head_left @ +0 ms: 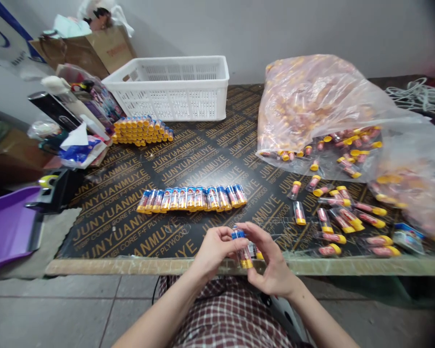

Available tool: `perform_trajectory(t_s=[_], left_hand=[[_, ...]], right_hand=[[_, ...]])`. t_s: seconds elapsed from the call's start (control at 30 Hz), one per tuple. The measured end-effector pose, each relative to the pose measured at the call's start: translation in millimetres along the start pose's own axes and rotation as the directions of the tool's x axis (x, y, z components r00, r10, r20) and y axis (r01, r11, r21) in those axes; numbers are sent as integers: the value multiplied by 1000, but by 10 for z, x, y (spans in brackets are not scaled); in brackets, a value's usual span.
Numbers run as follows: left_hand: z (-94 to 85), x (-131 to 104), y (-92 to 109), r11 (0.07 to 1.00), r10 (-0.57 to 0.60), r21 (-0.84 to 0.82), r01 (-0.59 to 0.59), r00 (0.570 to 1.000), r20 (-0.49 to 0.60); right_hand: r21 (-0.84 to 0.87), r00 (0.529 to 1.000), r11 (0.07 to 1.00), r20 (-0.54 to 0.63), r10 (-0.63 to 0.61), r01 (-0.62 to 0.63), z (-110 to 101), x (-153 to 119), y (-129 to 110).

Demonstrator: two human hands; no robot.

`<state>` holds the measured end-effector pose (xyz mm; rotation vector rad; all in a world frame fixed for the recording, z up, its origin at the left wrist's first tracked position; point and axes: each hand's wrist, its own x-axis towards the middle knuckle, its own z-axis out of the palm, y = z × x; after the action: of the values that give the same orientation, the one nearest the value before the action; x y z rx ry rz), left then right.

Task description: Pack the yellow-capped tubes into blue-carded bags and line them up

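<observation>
Above the table's front edge, my left hand (214, 249) grips the blue upper end of a small clear tube (244, 252) with a yellow bottom. My right hand (270, 261) curves around the same tube from the right, its fingers closed on it at top and bottom. Beyond my hands, a row of similar tubes (192, 198) with blue tops and yellow bottoms stands side by side. To the right, several loose tubes (342, 217) with yellow caps and red contents lie scattered.
A white plastic basket (188, 99) stands at the back. Left of it are stacked tubes (141, 130) and a cardboard box (107, 50). A large plastic bag (311, 96) of tubes lies back right. A purple dustpan (12, 227) is far left.
</observation>
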<state>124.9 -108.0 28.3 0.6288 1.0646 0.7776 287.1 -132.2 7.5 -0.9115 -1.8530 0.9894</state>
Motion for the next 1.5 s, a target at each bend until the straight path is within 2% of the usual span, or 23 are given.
perform_trajectory(t_s=[0.07, 0.1, 0.13, 0.17, 0.2, 0.23, 0.27, 0.33, 0.4, 0.47, 0.53, 0.57, 0.6, 0.7, 0.73, 0.8, 0.87, 1.07, 1.23, 1.33, 1.4, 1.47, 1.5], left_hand=[[-86, 69, 159, 988, 105, 115, -99, 993, -49], [-147, 119, 268, 959, 203, 221, -178, 974, -99], [-214, 176, 390, 899, 321, 358, -251, 935, -152], [-284, 242, 514, 804, 448, 514, -298, 873, -194], [-353, 312, 632, 684, 551, 666, -298, 809, -204], [-414, 385, 736, 558, 620, 788, -259, 761, -189], [-466, 457, 822, 435, 659, 878, -199, 735, -160], [-529, 577, 936, 232, 659, 970, -74, 745, -101], [-542, 634, 979, 94, 640, 995, 22, 764, -77], [-515, 604, 961, 40, 667, 996, 82, 739, -88], [-462, 503, 873, 66, 720, 996, 63, 688, -91], [-428, 439, 797, 95, 729, 995, 14, 680, -79], [-389, 377, 700, 125, 713, 991, -55, 699, -51], [-255, 265, 316, 200, 534, 950, -241, 840, 100], [-212, 263, 183, 202, 479, 943, -263, 867, 139], [-144, 303, -39, 172, 423, 952, -253, 892, 161], [-109, 369, -172, 152, 413, 964, -220, 900, 140], [-135, 446, -227, 254, 407, 947, -194, 910, 78], [-150, 402, -257, 224, 431, 947, -228, 895, 113], [-140, 368, -268, 253, 497, 933, -256, 862, 102], [-134, 347, -260, 367, 530, 886, -284, 846, 52], [-134, 326, -239, 610, 484, 736, -295, 874, -50], [-136, 313, -222, 748, 424, 601, -280, 899, -108]], right_hand=[[1, 1000, 1000, -14, 25, -25, -39, 7, 19], [-5, 998, 999, -41, 44, -44, -65, 8, 38], [-15, 995, 998, -80, 66, -67, -93, 7, 62], [-32, 988, 995, -124, 89, -94, -122, 5, 89], [-55, 980, 991, -166, 114, -124, -150, 3, 116], [-86, 971, 985, -197, 133, -152, -175, -1, 141], [-121, 965, 978, -219, 142, -171, -198, -4, 162], [-204, 962, 961, -237, 138, -188, -236, -11, 191], [-281, 962, 940, -241, 125, -192, -268, -22, 210], [-337, 956, 916, -263, 128, -215, -300, -39, 231], [-379, 942, 886, -297, 156, -266, -324, -60, 261], [-398, 934, 867, -309, 180, -299, -329, -70, 278], [-422, 925, 841, -311, 216, -338, -327, -78, 294], [-529, 893, 720, -246, 377, -450, -280, -81, 328], [-561, 877, 681, -211, 433, -471, -258, -77, 334], [-580, 848, 647, -160, 504, -494, -228, -70, 340], [-532, 845, 674, -172, 506, -512, -237, -72, 343], [-250, 851, 828, -318, 419, -501, -397, -119, 324], [-239, 838, 847, -418, 352, -475, -381, -127, 307], [-164, 796, 861, -492, 351, -481, -328, -133, 293], [-128, 783, 889, -539, 309, -439, -300, -141, 259], [-157, 800, 920, -559, 216, -359, -277, -151, 203], [-174, 813, 932, -556, 174, -319, -265, -158, 171]])
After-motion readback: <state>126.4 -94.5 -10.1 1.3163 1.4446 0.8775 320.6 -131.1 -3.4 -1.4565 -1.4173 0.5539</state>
